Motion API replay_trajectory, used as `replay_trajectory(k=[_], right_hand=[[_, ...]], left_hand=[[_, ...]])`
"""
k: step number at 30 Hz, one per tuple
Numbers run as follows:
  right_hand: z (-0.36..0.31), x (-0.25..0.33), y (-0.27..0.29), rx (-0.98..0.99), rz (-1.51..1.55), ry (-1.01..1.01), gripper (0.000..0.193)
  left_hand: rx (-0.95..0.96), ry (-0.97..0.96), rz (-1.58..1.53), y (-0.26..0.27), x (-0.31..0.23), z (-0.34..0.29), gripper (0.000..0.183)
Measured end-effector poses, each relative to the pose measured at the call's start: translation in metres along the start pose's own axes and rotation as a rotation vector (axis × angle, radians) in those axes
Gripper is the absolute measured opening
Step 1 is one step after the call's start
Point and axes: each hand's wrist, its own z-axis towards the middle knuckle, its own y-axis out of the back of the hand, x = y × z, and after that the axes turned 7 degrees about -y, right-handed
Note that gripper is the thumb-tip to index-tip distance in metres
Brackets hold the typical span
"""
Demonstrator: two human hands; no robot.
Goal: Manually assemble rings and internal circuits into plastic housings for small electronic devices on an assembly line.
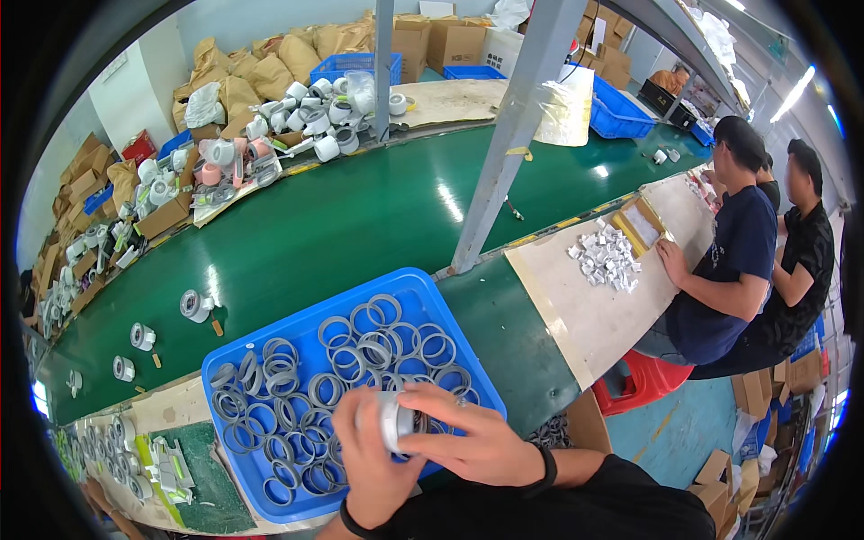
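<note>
Both hands pinch a small white roll over the blue tray's near edge.

Left hand (369, 459) and right hand (477, 441) each have their grip closed on the white roll (393, 421); it looks light, rigid, smooth, best held by its rim. Blue tray (409, 286) full of thin grey rings (360, 346), likely stiff and light. Beyond, green conveyor belt (360, 216) carries more rolls; seated people at the far right worktop (598, 310).

Both hands, left hand (371, 459) and right hand (477, 438), grip a white roll (393, 420) over blue tray (409, 286) of grey rings (337, 364).
</note>
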Motion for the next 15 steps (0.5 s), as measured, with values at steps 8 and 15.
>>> replay_trajectory(k=[8,15], right_hand=[[-0.001,-0.019,-0.008,0.083,0.306,-0.383,0.037],[0.002,-0.049,-0.011,0.183,0.555,-0.458,0.039]], left_hand=[[0.173,-0.069,0.457,-0.001,0.012,-0.004,0.057],[0.363,-0.342,0.231,-0.001,0.003,0.008,0.063]])
